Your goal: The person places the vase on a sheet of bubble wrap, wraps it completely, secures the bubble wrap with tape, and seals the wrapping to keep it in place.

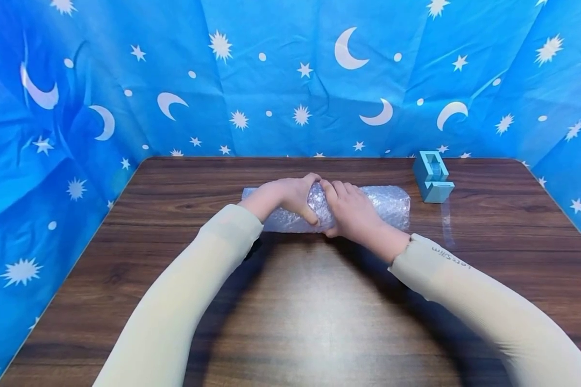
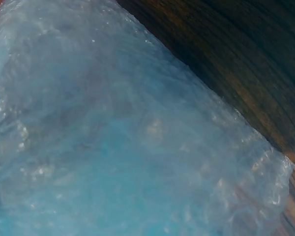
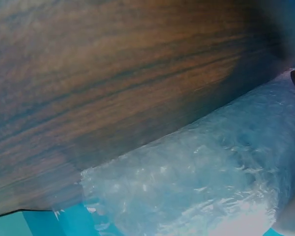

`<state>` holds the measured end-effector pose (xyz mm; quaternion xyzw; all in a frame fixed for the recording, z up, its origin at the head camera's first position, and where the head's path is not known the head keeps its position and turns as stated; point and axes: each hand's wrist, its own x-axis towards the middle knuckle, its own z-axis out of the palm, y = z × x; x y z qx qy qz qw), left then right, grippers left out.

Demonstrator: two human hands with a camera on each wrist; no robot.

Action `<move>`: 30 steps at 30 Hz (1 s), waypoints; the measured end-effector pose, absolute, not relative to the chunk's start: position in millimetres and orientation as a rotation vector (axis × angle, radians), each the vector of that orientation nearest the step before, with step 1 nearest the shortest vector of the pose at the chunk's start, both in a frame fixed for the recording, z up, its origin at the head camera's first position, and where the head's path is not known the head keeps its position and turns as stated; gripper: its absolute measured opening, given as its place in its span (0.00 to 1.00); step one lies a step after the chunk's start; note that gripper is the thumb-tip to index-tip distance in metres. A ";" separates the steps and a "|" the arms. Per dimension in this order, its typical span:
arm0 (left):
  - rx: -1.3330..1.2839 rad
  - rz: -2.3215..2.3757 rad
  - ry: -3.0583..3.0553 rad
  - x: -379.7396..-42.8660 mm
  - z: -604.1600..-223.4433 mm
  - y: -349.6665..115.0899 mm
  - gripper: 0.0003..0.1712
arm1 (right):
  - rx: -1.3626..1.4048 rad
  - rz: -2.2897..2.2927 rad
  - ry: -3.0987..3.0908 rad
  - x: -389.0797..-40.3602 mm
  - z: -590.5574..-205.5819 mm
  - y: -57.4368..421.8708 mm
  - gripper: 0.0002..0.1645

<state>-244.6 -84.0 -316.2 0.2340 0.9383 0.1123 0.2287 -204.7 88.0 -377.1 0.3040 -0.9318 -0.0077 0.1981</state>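
Observation:
A clear roll of bubble wrap (image 1: 389,204) lies crosswise on the wooden table, towards its far side. My left hand (image 1: 295,196) grips it left of its middle, the thumb on the near side and the fingers over the top. Close beside it, my right hand (image 1: 352,212) holds the roll with its fingers over the top and its thumb low at the near edge. Crinkled bubble wrap (image 2: 137,128) fills most of the left wrist view. In the right wrist view one end of the bubble wrap (image 3: 187,182) shows against the table.
A light blue tape dispenser (image 1: 433,180) stands to the right of the roll. From its front a strip of clear tape (image 1: 447,223) runs along the wooden table (image 1: 290,306). Blue cloth (image 1: 290,80) with moons and stars hangs behind the table and at its sides.

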 end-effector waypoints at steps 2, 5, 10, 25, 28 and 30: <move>0.649 0.342 2.578 -245.4 -316.2 -83.6 0.63 | 0.854 -0.025 -2.614 -206.6 -375.6 89.0 0.66; 0.664 0.380 2.571 -246.7 -316.9 -82.7 0.63 | 0.858 -0.030 -2.639 -207.6 -372.2 90.7 0.67; 0.663 0.403 2.572 -247.6 -319.2 -82.3 0.63 | 0.875 -0.036 -2.660 -206.9 -368.3 93.0 0.67; 0.696 0.431 2.616 -245.4 -327.4 -92.4 0.63 | 0.913 -0.113 -2.685 -211.1 -365.2 87.1 0.66; 0.721 0.410 2.641 -242.9 -328.1 -95.5 0.62 | 0.904 -0.121 -2.710 -211.2 -363.9 84.8 0.66; 0.735 0.373 2.665 -240.8 -327.9 -96.8 0.61 | 0.894 -0.106 -2.727 -211.4 -364.5 84.0 0.64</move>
